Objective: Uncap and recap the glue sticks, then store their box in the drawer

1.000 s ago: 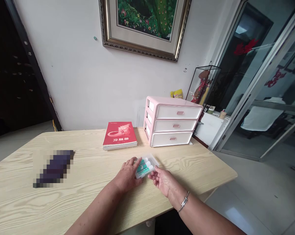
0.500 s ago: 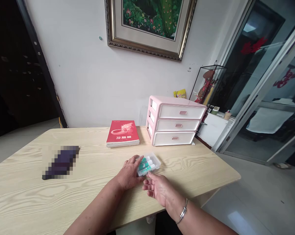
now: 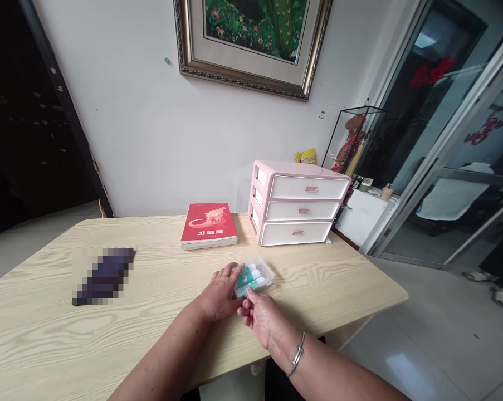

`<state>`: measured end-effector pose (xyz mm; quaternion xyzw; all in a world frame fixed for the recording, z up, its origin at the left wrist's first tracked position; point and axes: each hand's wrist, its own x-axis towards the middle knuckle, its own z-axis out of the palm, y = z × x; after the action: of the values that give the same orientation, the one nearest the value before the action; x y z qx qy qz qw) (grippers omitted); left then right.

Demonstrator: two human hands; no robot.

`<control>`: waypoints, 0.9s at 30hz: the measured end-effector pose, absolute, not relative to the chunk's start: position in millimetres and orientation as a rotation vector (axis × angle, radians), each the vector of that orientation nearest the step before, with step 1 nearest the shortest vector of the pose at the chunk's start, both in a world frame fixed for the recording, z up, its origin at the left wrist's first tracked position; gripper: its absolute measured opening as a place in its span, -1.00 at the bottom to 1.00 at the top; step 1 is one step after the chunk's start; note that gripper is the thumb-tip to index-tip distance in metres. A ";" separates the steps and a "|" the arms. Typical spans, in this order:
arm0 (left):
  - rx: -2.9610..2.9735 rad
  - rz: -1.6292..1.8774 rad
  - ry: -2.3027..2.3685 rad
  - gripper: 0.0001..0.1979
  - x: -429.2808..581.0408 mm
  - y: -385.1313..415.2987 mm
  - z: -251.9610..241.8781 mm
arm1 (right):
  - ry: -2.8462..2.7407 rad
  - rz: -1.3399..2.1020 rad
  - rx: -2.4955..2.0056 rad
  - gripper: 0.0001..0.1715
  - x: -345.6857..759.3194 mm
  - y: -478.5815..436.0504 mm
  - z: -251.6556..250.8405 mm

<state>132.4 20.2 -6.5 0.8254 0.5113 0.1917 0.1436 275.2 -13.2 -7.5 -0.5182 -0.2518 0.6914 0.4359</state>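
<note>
A small clear plastic box holding green and white tubes lies on the light wooden table, near its front edge. My left hand rests against the box's left end, fingers curled along it. My right hand is at the box's near corner, with fingertips pinched together on its edge. A metal bracelet is on my right wrist.
A red book lies behind the box. A pink three-drawer organizer stands at the back right with all drawers closed. A dark blurred object lies to the left. The table's right edge drops to a tiled floor beside glass doors.
My right hand has moved left, from the box's right side to its near left corner, and its fingers have closed. The left hand and box stayed put.
</note>
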 end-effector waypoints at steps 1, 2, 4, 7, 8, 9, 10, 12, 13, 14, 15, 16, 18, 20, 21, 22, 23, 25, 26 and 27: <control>2.387 0.555 1.473 -0.07 132.2 20.3 -7.6 | -0.605 1.706 -1.277 -0.71 273.4 -14.2 -6.8; 2.394 0.559 1.473 -0.07 132.0 20.4 -8.9 | -0.584 1.696 -1.257 -0.71 271.8 -15.1 -6.3; 2.406 0.577 1.475 -0.08 131.3 20.6 -12.0 | -0.560 1.698 -1.213 -0.70 269.6 -17.0 -6.2; 2.426 0.633 1.469 -0.10 129.9 20.2 -15.8 | -0.587 1.740 -1.203 -0.73 273.2 -19.3 -6.6; 2.436 0.662 1.461 -0.10 129.4 19.9 -16.8 | -0.612 1.737 -1.212 -0.74 277.2 -19.7 -6.6; 2.446 0.691 1.449 -0.10 128.9 19.7 -17.5 | -0.650 1.720 -1.224 -0.73 282.8 -19.6 -6.6; 2.453 0.721 1.436 -0.11 128.4 19.5 -18.1 | -0.706 1.686 -1.237 -0.69 290.0 -19.0 -6.5; 2.453 0.775 1.412 -0.13 127.5 19.5 -18.8 | -0.893 1.523 -1.265 -0.58 308.7 -16.2 -6.9; 2.446 0.800 1.398 -0.14 127.1 19.6 -18.8 | -1.015 1.388 -1.283 -0.54 319.5 -14.3 -7.4; 2.436 0.824 1.381 -0.16 126.9 19.9 -18.6 | -1.133 1.226 -1.304 -0.52 330.8 -12.1 -8.0; 2.421 0.848 1.362 -0.18 126.8 20.3 -18.0 | -1.235 1.050 -1.324 -0.52 341.9 -9.9 -8.8; 2.396 0.873 1.340 -0.20 126.9 20.8 -17.0 | -1.325 0.885 -1.341 -0.54 352.3 -7.9 -9.6; 2.297 0.934 1.290 -0.29 127.1 22.3 -13.9 | -1.507 0.617 -1.333 -0.63 369.2 -4.9 -11.2; 2.106 1.016 1.239 -0.40 127.4 24.6 -9.8 | -1.732 0.411 -1.248 -0.77 379.0 -3.5 -12.6; 2.003 1.055 1.224 -0.45 127.6 26.3 -7.6 | -1.845 0.329 -1.195 -0.78 381.2 -3.3 -13.0; 1.911 1.082 1.215 -0.49 127.9 28.3 -5.4 | -1.942 0.267 -1.156 -0.73 381.9 -3.5 -13.0; 1.832 1.098 1.216 -0.51 128.2 30.8 -3.4 | -2.015 0.221 -1.139 -0.67 381.5 -4.0 -12.4; 1.713 1.107 1.243 -0.49 129.4 37.2 0.1 | -2.109 0.161 -1.151 -0.59 378.5 -6.1 -8.7; 1.666 1.107 1.265 -0.46 130.3 41.1 1.5 | -2.142 0.133 -1.159 -0.59 376.7 -7.7 -5.7; 1.613 1.109 1.285 -0.44 131.5 45.1 2.6 | -2.171 0.107 -1.160 -0.61 375.0 -9.6 -1.9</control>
<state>131.5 45.1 2.6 0.6346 0.5055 0.4363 0.3892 375.0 -9.6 -1.9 -0.4441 -0.8311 0.0410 0.3322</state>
